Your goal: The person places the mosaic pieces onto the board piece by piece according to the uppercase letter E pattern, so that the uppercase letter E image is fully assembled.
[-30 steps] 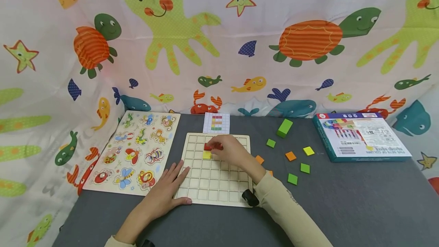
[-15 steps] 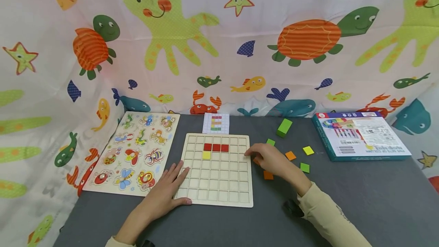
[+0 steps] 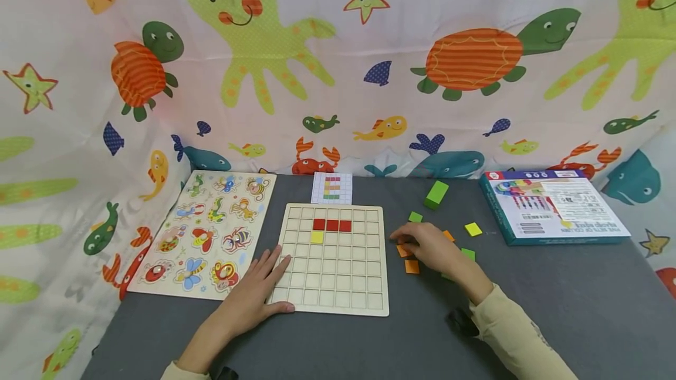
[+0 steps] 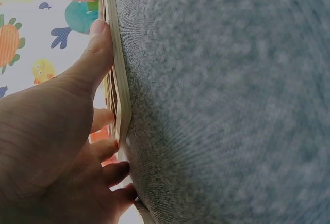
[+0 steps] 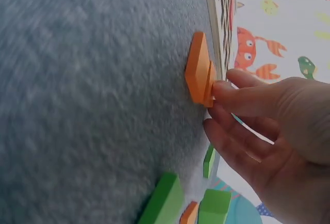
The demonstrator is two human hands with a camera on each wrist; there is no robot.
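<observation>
In the head view, a pale grid board (image 3: 333, 274) lies at the middle of the table. Three red square tiles (image 3: 332, 225) form a row on it, with a yellow tile (image 3: 317, 237) under the leftmost. My left hand (image 3: 252, 289) rests with spread fingers on the board's left edge; the left wrist view shows its thumb (image 4: 98, 48) along the rim. Right of the board, my right hand (image 3: 430, 246) is over an orange tile (image 3: 403, 250), its thumb tip (image 5: 223, 89) against that tile, fingers loosely bent. Another orange tile (image 3: 412, 267) lies just nearer.
A pattern card (image 3: 331, 188) stands behind the board. Left is an insect picture board (image 3: 203, 236). Green tiles (image 3: 415, 217), a yellow tile (image 3: 473, 229) and a green block (image 3: 436, 194) lie at right, before a flat box (image 3: 554, 207). A printed curtain (image 3: 338, 75) hangs behind.
My right hand has left the red tile in the board's row and moved right to the orange tiles. Lately it has shifted slightly further right. My left hand has stayed on the board's edge.
</observation>
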